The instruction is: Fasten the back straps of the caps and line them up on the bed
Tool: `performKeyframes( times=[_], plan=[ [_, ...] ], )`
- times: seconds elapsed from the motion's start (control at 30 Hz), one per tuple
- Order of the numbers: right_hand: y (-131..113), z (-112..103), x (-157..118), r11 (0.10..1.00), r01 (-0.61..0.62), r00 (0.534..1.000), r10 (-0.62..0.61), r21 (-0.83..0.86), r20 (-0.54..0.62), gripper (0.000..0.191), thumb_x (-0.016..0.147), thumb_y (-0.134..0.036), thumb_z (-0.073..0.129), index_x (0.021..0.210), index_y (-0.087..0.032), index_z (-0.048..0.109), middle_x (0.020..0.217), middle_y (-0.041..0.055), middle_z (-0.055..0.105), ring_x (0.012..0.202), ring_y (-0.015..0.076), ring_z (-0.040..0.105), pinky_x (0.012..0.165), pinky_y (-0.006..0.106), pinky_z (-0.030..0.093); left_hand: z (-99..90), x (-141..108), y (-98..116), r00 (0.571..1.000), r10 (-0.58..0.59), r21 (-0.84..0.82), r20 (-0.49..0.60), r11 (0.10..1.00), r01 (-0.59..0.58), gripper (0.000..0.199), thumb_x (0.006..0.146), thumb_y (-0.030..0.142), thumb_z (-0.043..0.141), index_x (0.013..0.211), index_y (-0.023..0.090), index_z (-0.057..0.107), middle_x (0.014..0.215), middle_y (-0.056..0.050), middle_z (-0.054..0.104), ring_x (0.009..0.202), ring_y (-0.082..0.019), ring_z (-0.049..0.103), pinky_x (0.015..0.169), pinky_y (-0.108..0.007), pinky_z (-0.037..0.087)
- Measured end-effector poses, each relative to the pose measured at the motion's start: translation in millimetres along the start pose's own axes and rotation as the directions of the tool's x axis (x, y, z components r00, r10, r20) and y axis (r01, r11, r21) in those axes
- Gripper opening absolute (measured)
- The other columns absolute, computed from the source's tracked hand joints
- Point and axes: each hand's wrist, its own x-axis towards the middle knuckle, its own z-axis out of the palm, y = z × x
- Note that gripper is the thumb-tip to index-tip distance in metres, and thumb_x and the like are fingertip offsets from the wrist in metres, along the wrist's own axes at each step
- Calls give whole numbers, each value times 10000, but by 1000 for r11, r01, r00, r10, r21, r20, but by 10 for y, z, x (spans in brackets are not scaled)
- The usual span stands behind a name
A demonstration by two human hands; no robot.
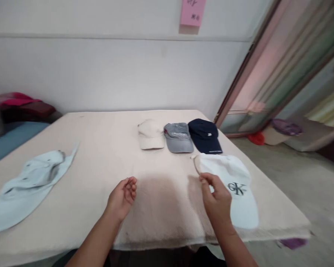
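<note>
A white cap (241,207) with a dark "CK" mark lies at the right of the table, its brim toward the front edge. My right hand (217,198) pinches the cap's left rim between thumb and fingertips and covers part of its side. My left hand (121,198) hovers over the cloth near the middle, fingers curled in loosely with nothing in them. Behind stand a cream cap (151,134), a grey cap (179,138) and a navy cap (204,135) in a row, brims forward. Far left rests a pale blue wide-brimmed hat (30,181), tipped on its side.
A cream cloth (100,155) covers the table, which meets a white wall (114,74) at the back. Dark and pink fabric items (25,104) lie beyond the left edge. A sliding door (256,81), a bin (275,132) and a purple thing (293,243) on the floor are at right.
</note>
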Motion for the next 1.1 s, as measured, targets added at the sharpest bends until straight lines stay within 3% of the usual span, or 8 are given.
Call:
performKeyframes(
  times=[0.07, 0.23, 0.4, 0.53, 0.73, 0.97, 1.03, 1.1],
  plan=[
    [-249, 327, -180, 991, 86, 971, -106, 98, 215, 148, 852, -203, 461, 912, -178, 593, 849, 54, 627, 794, 177, 586, 732, 291, 444, -98, 4, 155, 999, 45, -68, -25, 997, -47, 166, 822, 53, 475, 714, 90, 595, 640, -27, 587, 461, -69, 529, 390, -154, 429],
    [-705, 944, -536, 960, 122, 769, -252, 251, 587, 138, 853, -151, 432, 909, -182, 553, 823, 42, 602, 744, 158, 575, 684, 268, 429, -525, -13, 796, 959, 230, -222, -166, 939, -264, 164, 812, 46, 453, 696, 110, 551, 636, -11, 567, 461, -58, 506, 388, -144, 406],
    [-959, 1332, -743, 954, 137, 642, -289, 266, 710, 135, 844, -129, 415, 872, -180, 536, 805, 42, 592, 737, 163, 563, 672, 273, 415, -1179, -16, 1419, 842, 295, -321, -452, 827, -462, 217, 850, 88, 339, 687, 127, 477, 670, -25, 557, 528, -61, 542, 462, -140, 457],
    [-1063, 1613, -871, 956, 185, 577, -293, 228, 762, 128, 846, -142, 411, 834, -179, 533, 793, 44, 593, 728, 167, 559, 661, 274, 406, -1674, -96, 1593, 767, 256, -341, -588, 782, -523, 199, 844, 82, 317, 718, 128, 464, 698, -47, 558, 551, -84, 556, 471, -171, 477],
    [-1135, 1876, -953, 933, 332, 601, -321, 137, 732, 152, 864, -187, 394, 831, -178, 542, 782, 43, 599, 674, 159, 554, 611, 263, 376, -2134, -356, 1582, 685, 320, -293, -654, 728, -619, 159, 816, 108, 379, 690, 140, 469, 651, -13, 562, 462, -67, 503, 395, -160, 408],
    [-1186, 1900, -931, 910, 400, 594, -346, 106, 726, 150, 862, -194, 399, 819, -178, 542, 769, 38, 591, 648, 151, 554, 576, 246, 354, -2259, -468, 1643, 659, 406, -210, -633, 729, -651, 180, 826, 105, 434, 656, 163, 439, 514, 76, 485, 319, -17, 371, 319, -131, 290],
    [-1187, 1898, -929, 909, 401, 600, -353, 112, 718, 153, 858, -185, 397, 812, -178, 543, 765, 36, 589, 643, 145, 552, 573, 241, 349, -2226, -462, 1659, 702, 391, -226, -595, 758, -613, 209, 818, 91, 466, 633, 171, 412, 466, 90, 440, 298, -18, 348, 310, -130, 277],
    [-1185, 1896, -926, 913, 390, 603, -354, 122, 715, 150, 849, -176, 401, 811, -178, 546, 767, 36, 589, 645, 142, 550, 578, 241, 347, -2143, -445, 1644, 792, 338, -269, -509, 811, -519, 268, 817, 76, 486, 600, 181, 370, 418, 100, 374, 287, -23, 337, 306, -134, 272]
  ],
)
